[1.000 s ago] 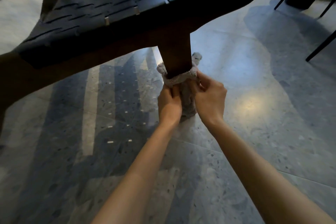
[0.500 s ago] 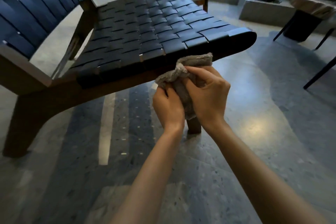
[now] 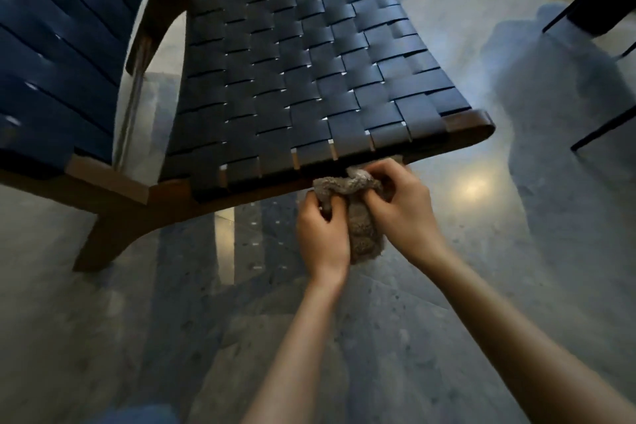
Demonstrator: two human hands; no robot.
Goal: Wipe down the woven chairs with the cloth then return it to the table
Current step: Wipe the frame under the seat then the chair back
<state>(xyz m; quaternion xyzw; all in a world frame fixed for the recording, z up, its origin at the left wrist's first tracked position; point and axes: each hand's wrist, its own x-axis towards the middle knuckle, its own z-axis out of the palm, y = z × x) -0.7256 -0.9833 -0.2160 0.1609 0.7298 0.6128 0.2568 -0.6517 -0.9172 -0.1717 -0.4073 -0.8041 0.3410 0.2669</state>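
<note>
A low chair with a dark blue woven-strap seat (image 3: 303, 72) and a dark wooden frame fills the upper half of the head view. Both of my hands hold a bunched grey-brown cloth (image 3: 361, 217) just below the seat's front edge. My left hand (image 3: 321, 231) grips the cloth's left end with curled fingers. My right hand (image 3: 401, 203) grips its upper right part, close under the front rail. The cloth's lower part hangs down between my hands. The chair's front leg is hidden behind my hands and the cloth.
The woven backrest (image 3: 58, 45) rises at the left, with a wooden side rail and leg (image 3: 103, 237) below it. Thin black furniture legs (image 3: 599, 127) and a dark table base (image 3: 599, 3) stand at the upper right. Grey speckled stone floor (image 3: 516, 251) lies all around.
My hands and the cloth have come up off the chair's front leg to just under the seat's front edge. The view has risen and now looks down on the seat.
</note>
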